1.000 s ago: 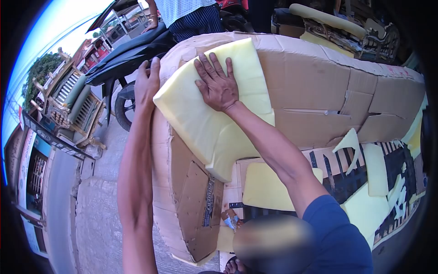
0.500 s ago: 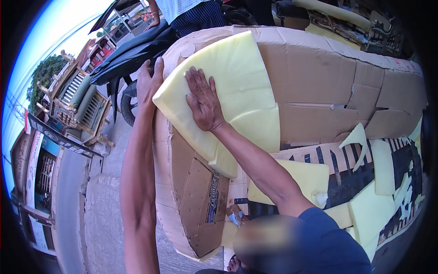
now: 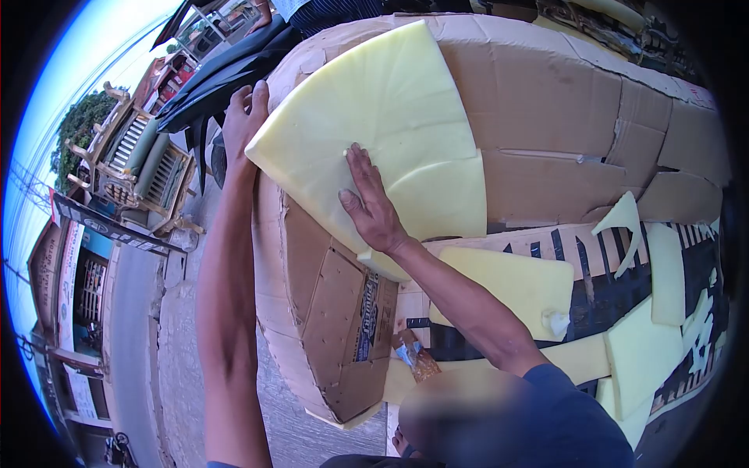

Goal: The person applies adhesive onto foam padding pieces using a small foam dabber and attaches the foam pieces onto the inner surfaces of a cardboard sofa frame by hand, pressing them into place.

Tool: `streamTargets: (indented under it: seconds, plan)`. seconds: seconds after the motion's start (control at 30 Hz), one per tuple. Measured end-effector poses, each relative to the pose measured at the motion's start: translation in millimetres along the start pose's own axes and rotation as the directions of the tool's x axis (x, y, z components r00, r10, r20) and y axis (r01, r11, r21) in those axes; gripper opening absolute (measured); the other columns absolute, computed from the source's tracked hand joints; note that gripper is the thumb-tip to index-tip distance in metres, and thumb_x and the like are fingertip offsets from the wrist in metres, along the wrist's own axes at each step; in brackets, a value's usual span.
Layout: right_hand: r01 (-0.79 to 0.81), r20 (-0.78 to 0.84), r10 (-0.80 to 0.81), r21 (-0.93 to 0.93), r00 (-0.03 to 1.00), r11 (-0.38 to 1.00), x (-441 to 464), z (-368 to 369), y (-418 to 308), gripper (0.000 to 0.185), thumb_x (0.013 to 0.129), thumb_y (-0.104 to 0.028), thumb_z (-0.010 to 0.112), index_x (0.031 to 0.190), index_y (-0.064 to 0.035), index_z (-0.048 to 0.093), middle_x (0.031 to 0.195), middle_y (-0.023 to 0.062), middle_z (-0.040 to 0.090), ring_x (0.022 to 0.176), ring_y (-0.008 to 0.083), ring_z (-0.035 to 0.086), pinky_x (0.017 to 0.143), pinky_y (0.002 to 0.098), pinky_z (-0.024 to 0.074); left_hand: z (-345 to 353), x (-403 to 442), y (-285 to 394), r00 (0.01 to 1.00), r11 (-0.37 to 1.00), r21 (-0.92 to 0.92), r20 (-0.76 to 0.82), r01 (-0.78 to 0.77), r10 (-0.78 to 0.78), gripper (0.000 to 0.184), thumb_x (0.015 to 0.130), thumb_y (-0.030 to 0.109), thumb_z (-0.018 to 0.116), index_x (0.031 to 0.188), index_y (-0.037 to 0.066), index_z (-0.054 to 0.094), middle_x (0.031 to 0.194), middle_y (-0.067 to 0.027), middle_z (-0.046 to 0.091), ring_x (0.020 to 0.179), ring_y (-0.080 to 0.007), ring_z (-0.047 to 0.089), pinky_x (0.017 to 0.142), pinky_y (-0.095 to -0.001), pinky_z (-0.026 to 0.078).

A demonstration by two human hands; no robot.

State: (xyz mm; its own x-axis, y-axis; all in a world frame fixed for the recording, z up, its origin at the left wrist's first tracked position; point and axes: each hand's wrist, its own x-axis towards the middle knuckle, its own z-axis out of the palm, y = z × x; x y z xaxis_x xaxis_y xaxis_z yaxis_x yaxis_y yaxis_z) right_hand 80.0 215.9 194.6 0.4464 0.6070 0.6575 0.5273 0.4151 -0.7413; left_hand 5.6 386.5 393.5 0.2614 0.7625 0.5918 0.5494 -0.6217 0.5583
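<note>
A large, pale yellow foam sheet [image 3: 390, 101] lies against the corner of a sofa frame covered in brown cardboard [image 3: 538, 125]. Fingers stretched, my right hand [image 3: 374, 204] rests open on the lower middle of the foam, near a curved seam or crease. My left hand [image 3: 245, 121] is at the frame's outer edge, beside the foam's pointed left corner, its fingers up and apart. Its palm side is hidden, so I cannot tell how firmly it touches the edge. The foam's lower end hangs over the cardboard-covered arm [image 3: 320, 312].
On the seat's black webbing [image 3: 460, 343] lie a foam rectangle [image 3: 507, 281] and several foam offcuts [image 3: 644, 343]. A packet with brown contents [image 3: 416, 357] sits near the arm. Behind are a motorcycle [image 3: 226, 74], a person's striped clothing [image 3: 351, 15] and stacked wooden benches [image 3: 140, 164].
My right hand has slid down the foam and slightly right. My left hand has stayed by the foam's corner. The view has tilted downward a little, showing more of the seat.
</note>
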Motion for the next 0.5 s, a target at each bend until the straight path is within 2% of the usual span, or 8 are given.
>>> streamTargets:
  seconds: [0.07,0.1,0.17,0.2,0.23,0.3,0.4,0.5]
  plan:
    - [0.035,0.041,-0.043,0.18,0.998,0.983,-30.3,-12.8,-21.3,0.07,0.102,-0.034,0.056,0.158,-0.0037,0.027,0.165,0.0185,0.024,0.153,0.0387,0.022,0.122,0.0555,0.0209,3.7,0.2,-7.9,0.998,0.999,0.017,-0.039,-0.041,0.041,0.076,0.094,0.061,0.055,0.136,-0.002,0.058,0.128,-0.0248,0.065,0.121,-0.0358,0.061,0.105,-0.0432,0.044]
    - [0.037,0.04,-0.045,0.179,0.998,0.983,-43.2,-11.0,-20.9,0.07,0.102,-0.034,0.056,0.158,-0.0037,0.027,0.165,0.0185,0.024,0.153,0.0387,0.022,0.122,0.0555,0.0209,1.0,-2.1,-7.6,0.998,0.999,0.015,-0.04,-0.043,0.043,0.076,0.094,0.061,0.055,0.136,-0.002,0.058,0.128,-0.0248,0.065,0.121,-0.0358,0.061,0.105,-0.0432,0.044]
    - [0.052,0.145,-0.041,-0.076,0.989,0.996,-57.0,-4.3,-14.9,0.08,0.098,-0.035,0.063,0.16,-0.0029,0.022,0.165,0.0216,0.021,0.153,0.0387,0.021,0.123,0.0484,0.0219,-4.8,-5.1,-0.9,0.999,0.997,0.059,-0.012,-0.045,0.046,0.072,0.095,0.059,0.056,0.133,-0.003,0.059,0.127,-0.0259,0.065,0.119,-0.0362,0.062,0.104,-0.0421,0.044]
    - [0.111,0.096,-0.097,-0.15,0.991,0.982,-57.5,-5.5,-11.4,0.073,0.096,-0.017,0.066,0.157,-0.0011,0.029,0.16,0.0232,0.032,0.148,0.0389,0.033,0.121,0.0465,0.0319,-7.2,-8.9,1.8,0.999,0.999,0.017,-0.021,-0.034,0.034,0.07,0.097,0.058,0.054,0.127,-0.004,0.061,0.124,-0.0242,0.065,0.118,-0.0334,0.061,0.105,-0.0409,0.042]
    - [0.111,0.089,-0.099,-0.15,0.991,0.982,-57.2,-5.8,-7.0,0.073,0.096,-0.017,0.066,0.157,-0.0011,0.029,0.16,0.0232,0.032,0.148,0.0389,0.033,0.121,0.0465,0.0319,-10.8,-14.8,2.7,0.999,0.999,0.018,-0.02,-0.041,0.041,0.07,0.097,0.058,0.054,0.127,-0.004,0.061,0.124,-0.0242,0.065,0.118,-0.0334,0.061,0.105,-0.0409,0.042]
    - [0.164,0.016,-0.164,-0.162,0.986,0.973,-56.5,-5.7,-3.1,0.063,0.091,0.0,0.064,0.15,0.0011,0.042,0.149,0.024,0.048,0.137,0.0373,0.049,0.114,0.0429,0.0439,-20.3,-30.3,-0.2,1.0,0.924,-0.381,0.015,0.03,-0.027,0.068,0.099,0.058,0.051,0.123,-0.005,0.061,0.122,-0.0206,0.064,0.117,-0.0293,0.06,0.105,-0.0406,0.04]
    - [0.199,0.049,-0.194,-0.108,0.98,0.974,-48.2,-35.4,12.5,0.056,0.087,0.011,0.058,0.142,0.0027,0.051,0.137,0.0235,0.059,0.127,0.0351,0.059,0.106,0.0402,0.0525,-25.9,-53.8,-0.3,0.994,0.906,-0.418,0.049,-0.069,0.098,0.067,0.102,0.057,0.045,0.12,-0.005,0.061,0.121,-0.0184,0.062,0.118,-0.0257,0.057,0.106,-0.0401,0.038]
    - [0.145,0.076,-0.135,-0.143,0.988,0.979,-45.8,-74.2,16.2,0.058,0.086,0.015,0.056,0.142,0.0007,0.052,0.135,0.0229,0.061,0.126,0.0345,0.059,0.106,0.0391,0.053,-35.2,-70.4,20.9,0.976,0.92,-0.362,0.094,-0.152,0.198,0.059,0.101,0.055,0.048,0.121,0.001,0.062,0.123,-0.0161,0.061,0.121,-0.0247,0.053,0.111,-0.0373,0.032]
